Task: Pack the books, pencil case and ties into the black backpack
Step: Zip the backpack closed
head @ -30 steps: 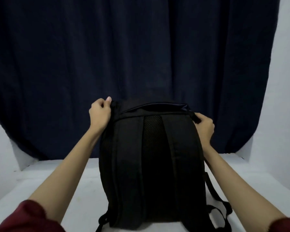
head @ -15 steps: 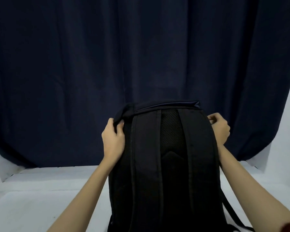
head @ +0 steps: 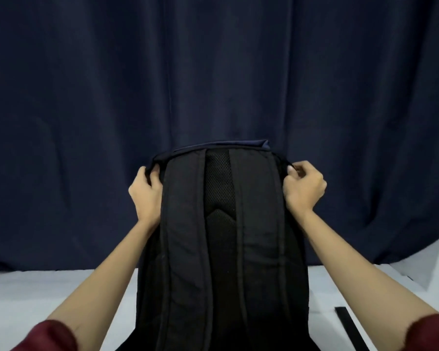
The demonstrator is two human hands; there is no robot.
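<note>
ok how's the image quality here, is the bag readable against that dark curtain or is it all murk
Head view: dim, soft light. The black backpack nearly merges with the navy curtain at its top edge; only the straps' seams and the mesh panel show texture. The left hand and right hand are the brightest things, slightly soft. The white table looks flat and faintly bluish. The wide lens bows the curtain's lower edge.
</note>
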